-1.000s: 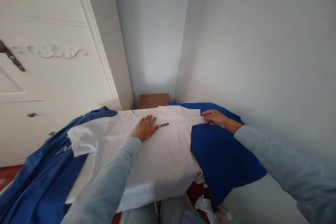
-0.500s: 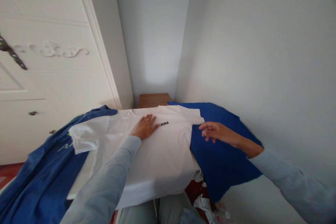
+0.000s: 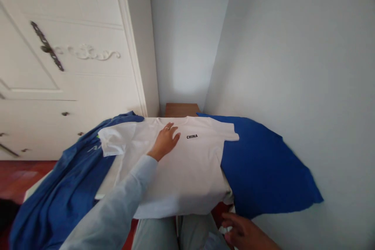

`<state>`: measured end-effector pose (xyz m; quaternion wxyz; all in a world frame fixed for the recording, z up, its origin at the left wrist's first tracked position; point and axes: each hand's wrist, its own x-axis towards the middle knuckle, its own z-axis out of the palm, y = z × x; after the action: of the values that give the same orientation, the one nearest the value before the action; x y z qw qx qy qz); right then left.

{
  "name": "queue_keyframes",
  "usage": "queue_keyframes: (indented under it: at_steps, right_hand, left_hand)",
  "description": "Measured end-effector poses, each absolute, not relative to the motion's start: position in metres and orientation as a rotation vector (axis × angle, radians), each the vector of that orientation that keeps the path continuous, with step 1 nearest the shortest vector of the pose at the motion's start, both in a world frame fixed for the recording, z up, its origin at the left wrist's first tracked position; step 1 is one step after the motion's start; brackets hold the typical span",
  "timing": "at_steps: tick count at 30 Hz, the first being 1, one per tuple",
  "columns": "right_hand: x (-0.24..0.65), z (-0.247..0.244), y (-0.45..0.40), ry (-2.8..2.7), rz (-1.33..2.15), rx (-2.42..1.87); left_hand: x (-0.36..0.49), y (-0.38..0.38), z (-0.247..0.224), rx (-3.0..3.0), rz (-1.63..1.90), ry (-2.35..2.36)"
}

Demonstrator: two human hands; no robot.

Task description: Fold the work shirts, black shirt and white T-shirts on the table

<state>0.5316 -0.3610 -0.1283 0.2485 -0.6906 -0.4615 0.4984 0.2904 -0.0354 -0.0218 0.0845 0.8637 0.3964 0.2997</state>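
Note:
A white T-shirt (image 3: 181, 175) with "CHINA" printed on its chest lies spread out, collar away from me. My left hand (image 3: 166, 140) is over the chest, left of the lettering, fingers apart and holding nothing; whether it touches the cloth I cannot tell. Low in the view, right of the shirt's hem, my right hand (image 3: 241, 231) is cut off by the bottom edge. Its fingers look loosely bent and apart, with nothing visible in them. Blue cloth (image 3: 263, 168) extends out from under the right sleeve, and a blue garment (image 3: 73, 183) with white lettering lies under the left sleeve.
A white cabinet (image 3: 96, 90) with dark handles stands at the left. Grey-white walls (image 3: 287, 58) close in at the back and right. A brown wooden surface (image 3: 181, 109) shows behind the collar. Red floor (image 3: 26, 175) is visible at the lower left.
My right hand has dropped from beside the right sleeve to below the hem. My left hand has lifted its fingers slightly and uncovered the whole word. The view has turned left.

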Motion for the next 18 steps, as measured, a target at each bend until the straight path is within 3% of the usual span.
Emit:
queue_keyframes:
  at_steps: [4,7,13,18]
  right_hand:
    - [0.534,-0.217,-0.363,-1.163,1.264,-1.905]
    - [0.53,-0.246,-0.354,-1.099,1.104,-1.977]
    - [0.522,-0.239,-0.344,-0.965,1.08,-1.745]
    - [0.512,-0.213,-0.346,-0.827,1.039,-1.624]
  left_hand:
    - [0.251,-0.109,0.0,2.271,1.216,1.097]
    - [0.22,-0.17,-0.005,1.941,1.483,1.208]
    - [0.153,-0.238,-0.08,1.328,1.63,1.794]
    - [0.128,-0.249,-0.158,1.133,1.45,1.842]
